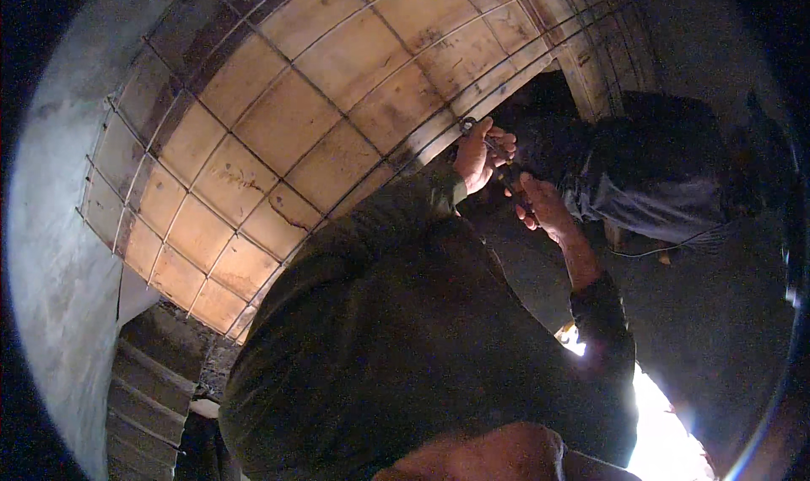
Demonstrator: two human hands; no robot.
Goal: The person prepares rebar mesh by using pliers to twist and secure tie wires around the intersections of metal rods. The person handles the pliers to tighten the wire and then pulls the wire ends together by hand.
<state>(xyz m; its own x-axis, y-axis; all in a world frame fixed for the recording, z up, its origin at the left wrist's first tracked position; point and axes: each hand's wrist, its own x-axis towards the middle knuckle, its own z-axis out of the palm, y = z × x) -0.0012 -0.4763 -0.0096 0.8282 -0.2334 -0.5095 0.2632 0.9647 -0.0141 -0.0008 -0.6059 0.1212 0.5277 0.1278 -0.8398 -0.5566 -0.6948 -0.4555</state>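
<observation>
My left hand (477, 156) is closed round the upper part of what look like dark pincers (509, 177), close to the edge of a wire mesh (346, 116). The rounded metal head of the tool meets the outer bars there; whether it grips wire is too small to tell. Lower and to the right, my right hand (547, 207) wraps the handle end, its fingers curled inward. Both arms are in dark sleeves. The square-celled mesh lies over tan boards (329, 51), stained in places.
A timber post (586, 80) rises past the mesh's right end. Beside it is dark and grey-blue cloth (658, 202), perhaps a clothed leg. A thin loose wire (650, 253) curves below. Steps (152, 388) stand lower left, along a pale wall (63, 253). Bright light enters lower right.
</observation>
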